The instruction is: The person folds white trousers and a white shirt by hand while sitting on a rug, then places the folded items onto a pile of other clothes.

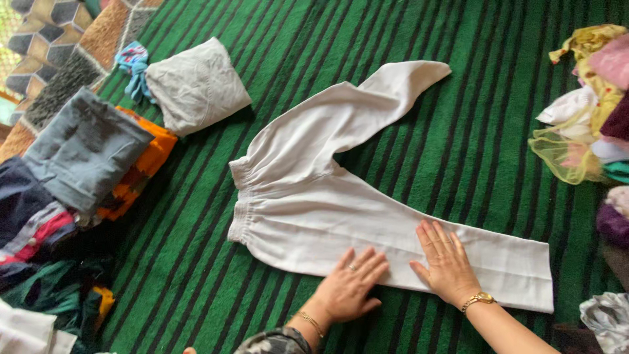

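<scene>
White trousers point(314, 190) with an elastic waistband lie spread on a green striped mat point(458, 131). One leg runs to the right along the near side, the other bends up toward the far middle. My left hand point(350, 285), with a ring and a thin bracelet, lies flat on the near leg close to its lower edge. My right hand point(445, 262), wearing a gold watch, presses flat on the same leg just to the right. Both hands have the fingers spread and hold nothing.
A folded grey garment point(196, 85) with a blue cloth point(134, 65) beside it lies at the far left. Folded jeans point(85, 151) on orange fabric point(144, 164) and dark clothes sit at the left. A heap of mixed coloured clothes point(590, 105) fills the right edge.
</scene>
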